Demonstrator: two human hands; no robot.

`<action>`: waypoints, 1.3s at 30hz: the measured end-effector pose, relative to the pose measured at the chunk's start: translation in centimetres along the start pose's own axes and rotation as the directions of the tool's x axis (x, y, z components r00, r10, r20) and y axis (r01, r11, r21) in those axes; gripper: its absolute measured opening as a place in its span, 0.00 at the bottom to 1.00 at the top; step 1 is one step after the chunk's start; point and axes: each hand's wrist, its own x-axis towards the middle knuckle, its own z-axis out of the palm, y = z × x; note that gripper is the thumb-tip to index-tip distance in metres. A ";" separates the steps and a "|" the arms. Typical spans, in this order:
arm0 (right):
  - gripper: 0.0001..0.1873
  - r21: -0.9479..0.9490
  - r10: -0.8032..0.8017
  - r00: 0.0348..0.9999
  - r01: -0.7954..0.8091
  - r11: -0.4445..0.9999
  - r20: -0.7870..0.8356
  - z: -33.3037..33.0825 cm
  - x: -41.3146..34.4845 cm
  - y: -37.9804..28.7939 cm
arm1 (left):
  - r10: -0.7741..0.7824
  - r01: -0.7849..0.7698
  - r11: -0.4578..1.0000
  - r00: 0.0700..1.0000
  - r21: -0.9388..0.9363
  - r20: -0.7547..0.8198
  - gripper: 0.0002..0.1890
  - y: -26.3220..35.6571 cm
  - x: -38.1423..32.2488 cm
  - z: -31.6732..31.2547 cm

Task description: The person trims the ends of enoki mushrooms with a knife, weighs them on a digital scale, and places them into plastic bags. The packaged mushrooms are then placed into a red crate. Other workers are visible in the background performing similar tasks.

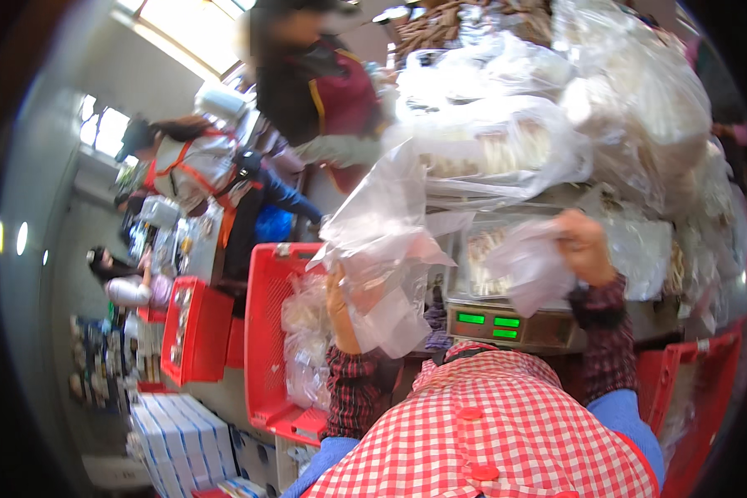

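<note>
My left hand (341, 305) holds a clear plastic bag (386, 243) upright at the side of the scale. Raised over the scale's right part, my right hand (584, 246) grips a crumpled, translucent plastic bag (526, 264), blurred by motion. Partly behind that bag, a tray of thin pale stems, perhaps mushrooms (485, 258), lies on the digital scale (485, 324), whose green displays are lit. The contents of the bag at my left hand cannot be made out clearly.
Large clear bags of pale stems (510, 149) fill the table beyond the scale. A red plastic crate (261, 348) with filled bags stands at left, another red crate (700, 373) at right. A person in a dark red and black top (342, 87) stands across at upper left; several others work farther off.
</note>
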 end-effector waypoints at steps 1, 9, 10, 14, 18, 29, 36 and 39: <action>0.10 -0.005 0.037 0.988 -0.038 0.999 -0.150 -1.3 -1.2 2.9 | -0.092 0.093 0.993 0.996 -0.076 0.016 0.18 0.2 0.1 -0.2; 0.29 -0.444 0.476 0.587 -0.809 0.386 -0.655 -12.4 -11.6 22.3 | -0.124 0.106 0.987 0.980 0.121 0.158 0.12 2.6 -1.6 1.0; 0.31 -0.477 0.530 0.508 -0.854 0.207 -0.679 -12.5 -11.9 21.8 | -0.128 0.098 0.979 0.977 0.178 0.168 0.12 2.6 -1.8 1.4; 0.36 -0.357 0.284 0.864 -0.443 0.823 -0.417 -8.9 -8.0 12.1 | -0.350 0.259 0.885 0.918 0.387 0.185 0.15 2.6 -2.2 3.4; 0.45 -0.032 0.030 0.999 -0.029 0.999 0.024 -3.1 -1.9 -1.8 | -0.529 0.340 0.839 0.694 0.425 0.489 0.13 2.1 -2.7 5.9; 0.08 0.180 0.077 0.978 -0.113 0.977 0.193 3.6 1.5 -6.4 | -0.626 0.023 0.513 0.694 0.858 0.356 0.08 3.9 -0.8 4.1; 0.12 0.027 0.445 0.823 -0.466 0.884 -0.352 -6.2 -5.1 14.5 | -0.302 0.085 0.758 0.925 0.647 0.232 0.08 4.2 -0.9 -0.3; 0.27 -0.402 0.476 0.680 -0.723 0.561 -0.558 -11.1 -9.0 22.0 | -0.220 0.034 0.807 0.944 0.590 0.247 0.09 4.0 -0.7 -1.3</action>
